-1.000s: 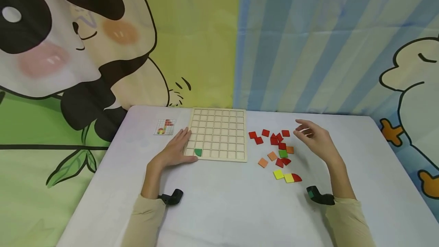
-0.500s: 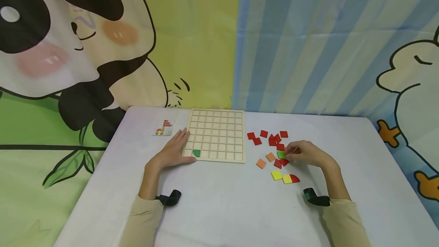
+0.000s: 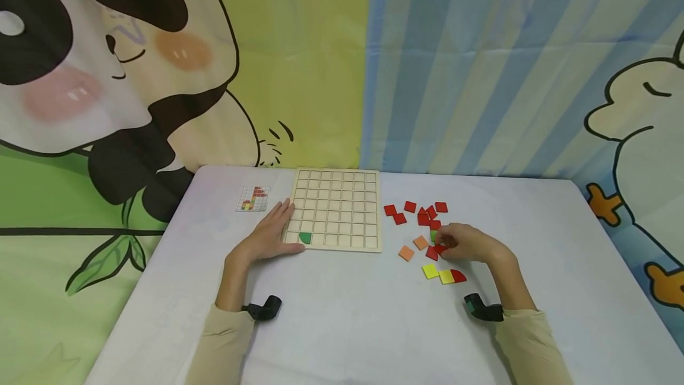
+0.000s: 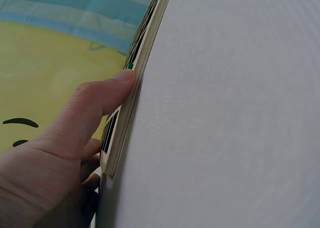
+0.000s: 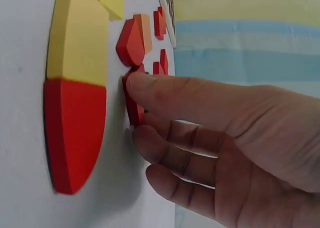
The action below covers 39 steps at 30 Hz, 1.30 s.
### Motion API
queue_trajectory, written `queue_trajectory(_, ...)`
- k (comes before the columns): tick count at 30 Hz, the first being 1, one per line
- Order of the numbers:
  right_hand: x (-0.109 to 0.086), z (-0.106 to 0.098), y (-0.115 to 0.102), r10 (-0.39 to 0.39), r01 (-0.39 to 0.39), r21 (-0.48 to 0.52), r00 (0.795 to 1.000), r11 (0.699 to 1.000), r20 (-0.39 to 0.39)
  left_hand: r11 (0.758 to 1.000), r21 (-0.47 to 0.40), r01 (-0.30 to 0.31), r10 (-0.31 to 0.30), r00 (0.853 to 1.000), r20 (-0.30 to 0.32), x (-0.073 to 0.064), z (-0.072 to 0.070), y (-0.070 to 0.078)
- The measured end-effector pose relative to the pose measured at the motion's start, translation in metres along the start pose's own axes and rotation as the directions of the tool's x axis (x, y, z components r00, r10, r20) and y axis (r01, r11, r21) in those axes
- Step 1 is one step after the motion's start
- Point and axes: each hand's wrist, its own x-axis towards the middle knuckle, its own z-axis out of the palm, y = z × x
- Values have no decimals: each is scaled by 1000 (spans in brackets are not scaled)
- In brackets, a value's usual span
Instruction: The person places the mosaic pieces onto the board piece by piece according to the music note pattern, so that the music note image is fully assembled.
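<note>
My left hand (image 3: 267, 235) rests at the near left corner of a wooden grid board (image 3: 339, 207), fingers straight along its side. In the left wrist view the thumb (image 4: 107, 90) presses the board's near edge. A dark green quarter-circle tile (image 3: 305, 237) sits in a cell of the nearest row. To the right, among loose tiles, my right hand (image 3: 470, 242) pinches a red quarter-circle tile (image 5: 132, 100) at table level, thumb on its edge and fingers curled behind. A green square tile (image 3: 433, 235) is partly covered by that hand.
Red square tiles (image 3: 409, 206) and orange ones (image 3: 406, 252) lie between board and right hand. Nearer are yellow squares (image 3: 430, 271) and another red quarter-circle tile (image 3: 458, 276). A printed pattern card (image 3: 253, 199) lies left of the board. A patterned cloth backdrop (image 3: 299, 64) stands behind.
My right hand has come down from above the table's right side, past the green and orange tiles, to the red quarter-circle tile. My left hand has stayed on the board.
</note>
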Motion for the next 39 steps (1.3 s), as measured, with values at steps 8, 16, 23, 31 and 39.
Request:
queue_trajectory(8, 2, 2, -7, 36, -36, 4, 998, 999, -47, 1000, -11, 18, -18, 1000, 1, -1, 1, 0)
queue_trajectory(16, 2, -5, -4, -91, 99, 25, 969, 995, -232, 1000, -2, 23, -23, 1000, 3, -1, 2, 0)
queue_trajectory(23, 5, -4, -7, -167, 193, 47, 930, 980, -327, 999, -6, 45, -45, 999, 21, 0, 0, 0)
queue_trajectory(31, 7, -1, -14, -179, 237, 104, 902, 966, -393, 999, 3, 34, -34, 999, 15, 1, 1, -2)
queue_trajectory(39, 11, 7, -19, -220, 292, 111, 878, 950, -425, 999, 6, 40, -40, 999, 16, 1, 1, -1)
